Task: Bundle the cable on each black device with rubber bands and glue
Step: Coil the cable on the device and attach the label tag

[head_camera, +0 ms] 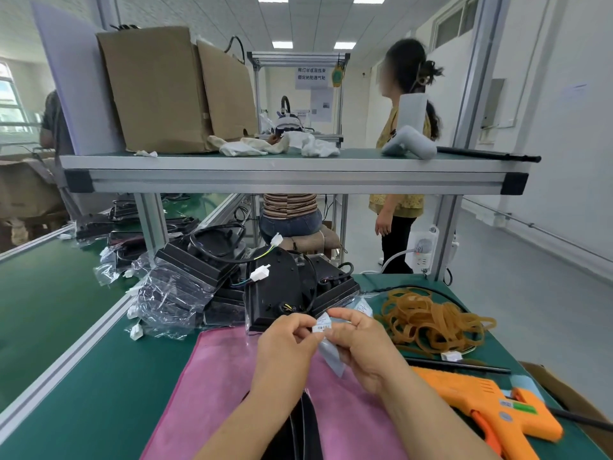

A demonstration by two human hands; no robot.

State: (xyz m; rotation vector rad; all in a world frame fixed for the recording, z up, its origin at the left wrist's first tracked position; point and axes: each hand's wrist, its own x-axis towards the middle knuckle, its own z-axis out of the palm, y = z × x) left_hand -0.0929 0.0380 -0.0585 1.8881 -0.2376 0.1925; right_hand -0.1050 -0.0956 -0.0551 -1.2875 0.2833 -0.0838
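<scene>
Together left hand [288,341] and right hand [360,343] pinch a label [322,327] near black device [275,287].

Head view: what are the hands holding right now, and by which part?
A small white label, pinched between both: the left hand takes its left edge, the right hand its right edge. A pale strip hangs beneath.

hands: left hand [288,340] bare | right hand [360,345] bare | forearms [431,413]: bare, unsleeved
</scene>
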